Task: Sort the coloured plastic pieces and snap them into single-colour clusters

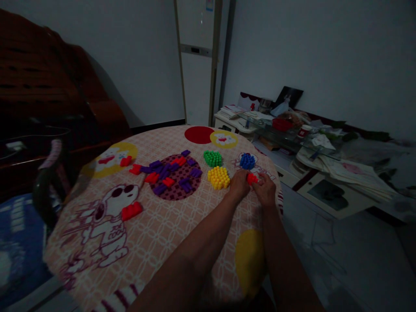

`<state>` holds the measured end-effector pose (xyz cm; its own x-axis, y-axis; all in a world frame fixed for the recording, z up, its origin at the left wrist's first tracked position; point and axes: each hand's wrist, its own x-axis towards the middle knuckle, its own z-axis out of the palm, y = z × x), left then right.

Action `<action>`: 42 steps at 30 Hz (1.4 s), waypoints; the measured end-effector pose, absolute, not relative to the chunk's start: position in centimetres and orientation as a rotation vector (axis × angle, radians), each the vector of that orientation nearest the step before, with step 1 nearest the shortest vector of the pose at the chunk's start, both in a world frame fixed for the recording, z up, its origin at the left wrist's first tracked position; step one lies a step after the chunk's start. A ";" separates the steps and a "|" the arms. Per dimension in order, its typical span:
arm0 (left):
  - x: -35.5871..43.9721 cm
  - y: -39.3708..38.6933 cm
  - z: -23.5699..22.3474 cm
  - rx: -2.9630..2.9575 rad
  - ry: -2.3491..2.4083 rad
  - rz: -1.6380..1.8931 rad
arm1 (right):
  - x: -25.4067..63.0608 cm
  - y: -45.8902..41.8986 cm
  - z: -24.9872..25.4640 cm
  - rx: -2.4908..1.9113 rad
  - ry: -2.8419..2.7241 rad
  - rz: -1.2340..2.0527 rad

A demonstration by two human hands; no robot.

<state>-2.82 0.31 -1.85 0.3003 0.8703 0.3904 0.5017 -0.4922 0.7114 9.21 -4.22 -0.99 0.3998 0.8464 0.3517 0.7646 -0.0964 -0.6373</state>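
Note:
On the right side of the round table, my left hand (pixel 239 185) and my right hand (pixel 265 191) close in from both sides on a small cluster of red plastic blocks (pixel 252 178). Curled fingers press against it, though some fingertips are hidden. Just beyond the hands stands a group of blue blocks (pixel 247 161). To the left of my left hand sits a group of yellow blocks (pixel 219 177), with a group of green blocks (pixel 212 158) behind it. Loose purple blocks (pixel 164 171) and red blocks (pixel 132 211) lie scattered across the table's middle and left.
A patterned cloth (pixel 182 229) covers the table. Left are a dark chair (pixel 48 190) and a wooden bench (pixel 58 91). A tall white cabinet-like unit (pixel 196 82) stands behind. Along the right wall, a low stand (pixel 289 125) carries papers, a cup and clutter.

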 end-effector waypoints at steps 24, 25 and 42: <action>-1.9 0.1 -3.2 2.160 1.076 1.035 | 8.5 -4.0 0.1 -2.340 -1.186 -0.098; -1.9 -0.1 -3.2 2.166 1.070 1.037 | 8.3 -4.0 0.2 -2.363 -1.181 -0.094; -17.1 2.9 5.0 2.050 1.474 1.448 | 8.9 -4.4 -0.9 -1.881 -1.068 -0.209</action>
<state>-17.07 2.93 4.97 0.0052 0.8179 0.5754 0.5900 -0.4671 0.6586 8.88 -4.41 -0.93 0.6069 0.5874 0.5353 0.7458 -0.1881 -0.6391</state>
